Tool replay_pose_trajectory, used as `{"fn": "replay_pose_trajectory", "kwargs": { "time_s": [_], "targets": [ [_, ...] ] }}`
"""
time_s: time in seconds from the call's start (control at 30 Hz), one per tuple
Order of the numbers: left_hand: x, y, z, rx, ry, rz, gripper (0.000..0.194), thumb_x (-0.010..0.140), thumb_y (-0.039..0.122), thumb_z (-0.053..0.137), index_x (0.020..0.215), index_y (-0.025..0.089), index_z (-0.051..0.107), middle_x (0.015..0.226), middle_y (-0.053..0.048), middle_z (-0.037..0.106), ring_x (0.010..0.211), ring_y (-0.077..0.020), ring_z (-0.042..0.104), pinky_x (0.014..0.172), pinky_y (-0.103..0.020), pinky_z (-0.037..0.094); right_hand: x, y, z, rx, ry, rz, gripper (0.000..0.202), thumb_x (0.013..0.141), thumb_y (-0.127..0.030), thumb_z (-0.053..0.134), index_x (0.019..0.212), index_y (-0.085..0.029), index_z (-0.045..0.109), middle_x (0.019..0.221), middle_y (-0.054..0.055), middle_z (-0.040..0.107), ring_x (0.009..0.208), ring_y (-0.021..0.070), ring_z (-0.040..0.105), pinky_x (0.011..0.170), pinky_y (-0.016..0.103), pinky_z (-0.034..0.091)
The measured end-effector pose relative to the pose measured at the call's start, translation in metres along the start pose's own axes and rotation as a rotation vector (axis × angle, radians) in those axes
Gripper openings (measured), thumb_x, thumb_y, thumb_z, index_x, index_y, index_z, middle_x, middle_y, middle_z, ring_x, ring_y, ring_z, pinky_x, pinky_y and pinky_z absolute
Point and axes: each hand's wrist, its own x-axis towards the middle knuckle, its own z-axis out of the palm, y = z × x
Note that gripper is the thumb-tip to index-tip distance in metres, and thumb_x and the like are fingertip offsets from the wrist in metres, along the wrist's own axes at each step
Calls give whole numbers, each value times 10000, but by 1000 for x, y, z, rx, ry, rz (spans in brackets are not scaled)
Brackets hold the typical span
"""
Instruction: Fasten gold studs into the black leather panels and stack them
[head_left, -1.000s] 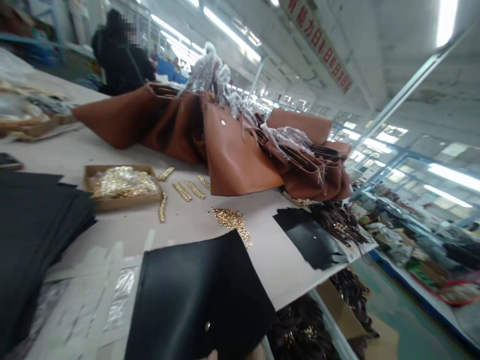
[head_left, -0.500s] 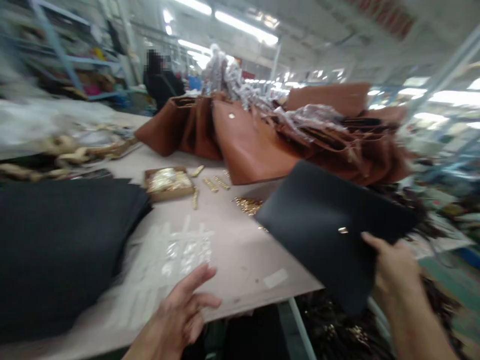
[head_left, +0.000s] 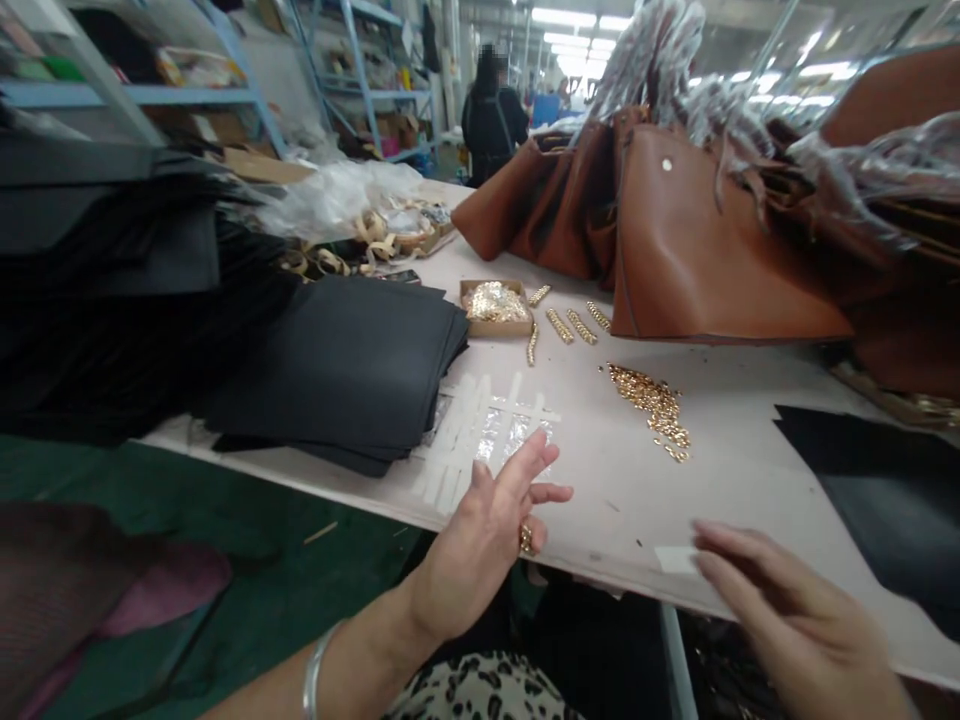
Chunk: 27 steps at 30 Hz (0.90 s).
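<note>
A: What does each hand have?

B: Nothing that I can see. The left hand [head_left: 491, 520] has its fingers spread, a gold-coloured ring on one of the curled ones. The right hand [head_left: 795, 600] is blurred, but its grip looks released, with thumb and fingers slightly parted.

A: And the black pieces?

B: There are two lots. A stack of flat, matte black, leather-like sheets [head_left: 330, 370] lies on the pale table [head_left: 577, 400], left of the left hand and a little farther off. A smooth black leather-like panel [head_left: 877, 490] lies flat at the table's right side, beyond the right hand and to its right.

A: So which hand is nearer the stack?

B: The left, clearly. Between its fingers and the stack are only whitish strips with clear, shiny film [head_left: 517, 420], which the fingertips overlap in view; whether they touch, I can't tell.

A: Which way do the sheets run?

B: The stack's right edge slants away from the table's front edge. I can't judge the long axis, nor the panel's, since the frame cuts it off.

A: Anything between the hands?

B: Farther back, a loose heap of small gold-coloured metal pieces [head_left: 649, 395], nearer the panel than the stack.
</note>
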Motion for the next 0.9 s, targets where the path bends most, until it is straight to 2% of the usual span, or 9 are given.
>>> {"fn": "replay_pose_trajectory", "kwargs": {
  "time_s": [0.1,0.2,0.27,0.33,0.47,0.57,0.67,0.77,0.9],
  "targets": [
    [-7,0,-9,210,-60,38,885,828,840,215,1523,297,292,1599,-72,286,1254,-285,467,798,-335,451,0,-32,68,41,-262,-215,153,862,-253,663,997,-221,726,788,29,691,663,159,643,605,245,528],
    [-21,8,-19,356,-128,49,920,817,836,272,1545,277,212,1559,-120,354,1281,-310,472,990,-432,429,0,-53,115,89,-336,-339,172,885,-221,623,1027,-229,721,773,31,697,664,162,667,597,233,536],
    [-30,13,-28,457,-155,88,934,834,813,276,1555,228,166,1554,-146,353,1348,-324,420,1113,-473,321,1,-56,132,130,-350,-373,157,881,-221,628,991,-246,738,832,47,733,865,210,720,707,234,564],
    [-38,16,-37,578,-163,138,937,855,789,269,1558,188,116,1608,-151,237,1430,-339,303,1172,-492,216,4,-55,143,189,-383,-315,139,889,-260,621,927,-258,755,884,53,752,1049,248,694,820,249,560],
    [-48,14,-58,679,-120,185,959,858,783,289,1559,166,74,1646,-131,76,1489,-352,144,1194,-524,118,14,-62,159,279,-621,-97,258,908,-404,590,828,-233,766,906,76,757,1104,294,665,924,336,539],
    [-53,17,-71,530,100,205,925,840,805,315,1541,205,247,1575,-143,321,1420,-345,310,1155,-496,221,30,-75,172,318,-758,-21,312,907,-441,590,748,-221,742,796,62,748,1085,298,668,902,339,544],
    [-57,25,-85,274,458,227,689,934,696,274,1376,229,522,1293,-125,605,1090,-262,568,839,-366,443,56,-90,191,283,-654,-79,292,935,-431,549,834,-215,716,784,44,726,859,227,710,737,267,560],
    [-65,33,-102,84,760,256,509,984,561,351,1269,202,572,1210,-123,636,890,-187,581,617,-280,373,91,-107,221,137,-482,-290,253,964,-393,502,1002,-211,674,962,66,733,877,209,700,777,295,547],
    [-79,37,-122,-27,925,237,443,958,496,491,1278,192,530,1183,-123,635,839,-157,593,583,-258,349,135,-131,269,-18,-406,-649,200,990,-320,452,978,-198,610,1064,94,712,1013,231,667,901,381,516]
  ]
}}
